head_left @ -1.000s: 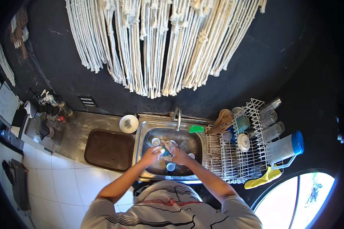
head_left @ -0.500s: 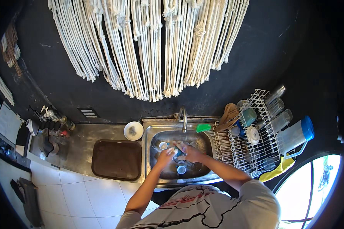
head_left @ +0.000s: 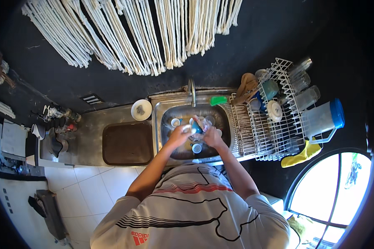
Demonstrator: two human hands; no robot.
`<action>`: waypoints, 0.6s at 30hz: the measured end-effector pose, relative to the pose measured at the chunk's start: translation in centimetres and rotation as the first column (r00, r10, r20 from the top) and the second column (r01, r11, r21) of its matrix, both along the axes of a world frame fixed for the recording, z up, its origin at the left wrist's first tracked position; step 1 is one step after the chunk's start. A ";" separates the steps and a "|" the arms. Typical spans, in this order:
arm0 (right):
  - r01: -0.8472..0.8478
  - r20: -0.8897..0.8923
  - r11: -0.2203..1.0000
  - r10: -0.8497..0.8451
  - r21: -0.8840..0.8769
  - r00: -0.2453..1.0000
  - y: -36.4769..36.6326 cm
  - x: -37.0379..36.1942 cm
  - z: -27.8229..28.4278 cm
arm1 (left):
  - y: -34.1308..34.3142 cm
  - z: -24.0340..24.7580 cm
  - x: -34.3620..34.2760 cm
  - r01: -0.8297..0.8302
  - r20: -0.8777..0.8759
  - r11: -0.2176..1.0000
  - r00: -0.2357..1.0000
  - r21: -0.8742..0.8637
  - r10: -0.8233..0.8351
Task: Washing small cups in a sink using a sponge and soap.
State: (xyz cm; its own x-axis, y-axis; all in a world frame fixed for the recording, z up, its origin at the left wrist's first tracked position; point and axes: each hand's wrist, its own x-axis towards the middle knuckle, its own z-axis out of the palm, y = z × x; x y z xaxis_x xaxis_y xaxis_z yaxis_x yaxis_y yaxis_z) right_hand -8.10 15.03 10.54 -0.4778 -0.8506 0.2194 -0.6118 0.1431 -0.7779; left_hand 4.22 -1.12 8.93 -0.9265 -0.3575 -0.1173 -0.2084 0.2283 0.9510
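Both of my hands work over the steel sink (head_left: 157,124). A small blue cup (head_left: 197,128) with a pale rim is between them. My left hand (head_left: 179,135) curls its fingers at the cup's pale side. My right hand (head_left: 212,137) is closed at the other side, where a pale, pinkish wet cloth-like thing (head_left: 202,122) shows; its kind is unclear. In the basin, a small white cup (head_left: 175,123) stands at the left and another pale cup (head_left: 196,148) lies nearer to me. Clear glassware partly shows behind my right hand.
A faucet (head_left: 192,93) rises behind the basin, beside a green sponge-like block (head_left: 218,100). On the right, a white wire dish rack (head_left: 264,137) holds glasses, wooden utensils and a blue-lidded pitcher (head_left: 324,118). A brown tray (head_left: 126,143) and a white bowl (head_left: 141,110) lie left.
The view has shifted, so the sink now sits higher in the picture. My hands have turned the blue cup so more of its side shows, and remain over the basin.
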 end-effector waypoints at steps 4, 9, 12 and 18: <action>0.201 -0.128 0.905 -0.164 0.374 0.978 -0.7 1.6 -1.3 | 0.0 1.3 -1.0 -0.117 0.009 0.980 0.993 0.159 0.117; 0.193 0.385 0.965 -0.114 -0.175 0.916 -2.1 2.8 1.3 | -0.2 -1.6 -0.2 -0.192 -0.105 0.949 0.969 0.249 0.223; 0.349 0.803 0.920 -0.069 -0.178 0.592 -3.0 3.4 0.7 | 0.8 -2.2 0.6 -0.231 -0.137 0.943 0.954 0.241 0.268; 0.479 0.912 0.877 -0.179 -0.021 0.369 -3.7 3.4 -0.6 | 0.8 -3.4 1.5 -0.237 -0.115 0.893 0.947 0.384 0.301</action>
State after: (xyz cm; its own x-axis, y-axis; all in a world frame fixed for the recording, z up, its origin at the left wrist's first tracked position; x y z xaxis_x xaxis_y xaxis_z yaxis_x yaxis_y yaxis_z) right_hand -4.66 11.30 9.92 -0.7587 -0.5630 -0.3277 0.4622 -0.1108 -0.8798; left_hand 5.76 -0.37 5.54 -0.8179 -0.5585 -0.1380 -0.0440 -0.1785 0.9830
